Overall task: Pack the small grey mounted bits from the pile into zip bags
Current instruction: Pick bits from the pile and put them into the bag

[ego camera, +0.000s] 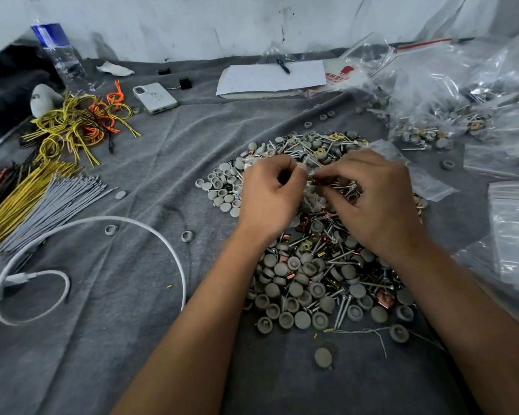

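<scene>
A big pile of small grey round caps, screws and brass clips (318,283) lies on the grey cloth in front of me. Over the pile's middle, my left hand (267,199) and my right hand (372,202) hold a small clear zip bag (310,193) between them. Both hands pinch the bag near its top with curled fingers. Some metal parts show inside the bag at my right fingertips. The bag's lower part is mostly hidden by my hands.
Filled and empty zip bags (450,94) are heaped at the right. Yellow, orange and grey cable ties (72,127) lie at the left, with a white cable (108,229), a phone (155,97), a water bottle (57,52) and a notepad with a pen (270,77) behind.
</scene>
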The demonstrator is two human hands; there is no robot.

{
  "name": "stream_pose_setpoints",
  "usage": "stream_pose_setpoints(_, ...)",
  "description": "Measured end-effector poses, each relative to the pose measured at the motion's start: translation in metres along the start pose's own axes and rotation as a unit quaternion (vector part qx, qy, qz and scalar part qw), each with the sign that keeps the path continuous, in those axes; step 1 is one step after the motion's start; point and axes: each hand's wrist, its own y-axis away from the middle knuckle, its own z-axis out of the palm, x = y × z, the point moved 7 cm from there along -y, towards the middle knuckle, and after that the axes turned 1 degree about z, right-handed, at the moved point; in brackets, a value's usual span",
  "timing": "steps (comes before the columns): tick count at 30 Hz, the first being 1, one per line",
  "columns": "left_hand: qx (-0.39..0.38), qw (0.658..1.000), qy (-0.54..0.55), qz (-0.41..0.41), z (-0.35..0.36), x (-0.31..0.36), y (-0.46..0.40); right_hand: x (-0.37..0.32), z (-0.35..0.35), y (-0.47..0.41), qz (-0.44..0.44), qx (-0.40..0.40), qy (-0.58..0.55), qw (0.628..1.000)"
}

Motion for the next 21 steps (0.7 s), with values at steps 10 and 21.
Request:
stream_pose_setpoints(10, 0.043, 0.998, -0.018, -0.039, -0.009, -0.007, -0.003, 0.005, -0.001, 0.001, 0.045, 0.012, -0.03, 0.998)
stream_pose_setpoints(21, 0.119, 0.991, 0.001, -0.062, -0.024, -0.012, -0.003, -0.003, 0.037, 0.008, 0.041, -0.229, 0.108, 0.967)
